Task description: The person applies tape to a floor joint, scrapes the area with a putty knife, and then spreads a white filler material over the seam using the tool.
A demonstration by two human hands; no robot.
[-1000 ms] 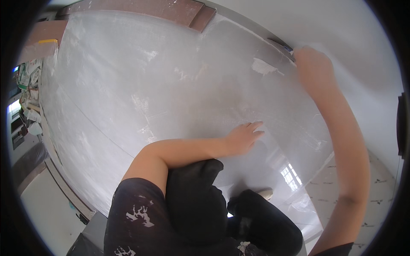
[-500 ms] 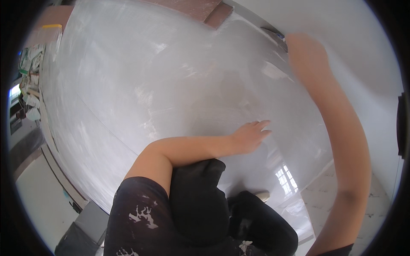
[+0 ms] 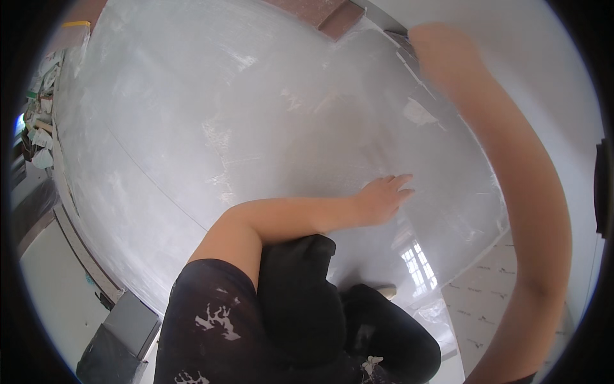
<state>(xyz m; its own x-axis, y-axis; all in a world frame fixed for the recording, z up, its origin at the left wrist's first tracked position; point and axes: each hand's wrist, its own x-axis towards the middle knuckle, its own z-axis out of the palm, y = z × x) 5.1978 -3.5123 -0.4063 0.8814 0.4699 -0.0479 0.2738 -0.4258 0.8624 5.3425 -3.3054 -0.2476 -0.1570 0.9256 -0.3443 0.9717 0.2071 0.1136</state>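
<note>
A glossy grey floor (image 3: 294,128) with white smears lies before me, meeting a pale wall (image 3: 550,83) on the right. My left hand (image 3: 384,200) is held low over the floor near my knees, fingers stretched and a little apart, holding nothing. Whether it touches the surface I cannot tell. My right arm reaches far forward along the wall. At its end my right hand (image 3: 444,48) is closed, blurred, its fingers mostly hidden. A dark, flat, blade-like tool (image 3: 401,42) sticks out from it, down where floor and wall meet.
Reddish-brown boards (image 3: 339,19) lie at the far edge. A pale printed sheet (image 3: 483,301) covers the area at lower right. Clutter (image 3: 41,137) is heaped along the far left, and a grey box (image 3: 131,323) stands at lower left. My black-clad knee (image 3: 390,333) is bent beneath me.
My right hand has moved farther forward and slightly left along the wall with the tool. My left hand has shifted slightly up and right, still open. The view has tilted a little.
</note>
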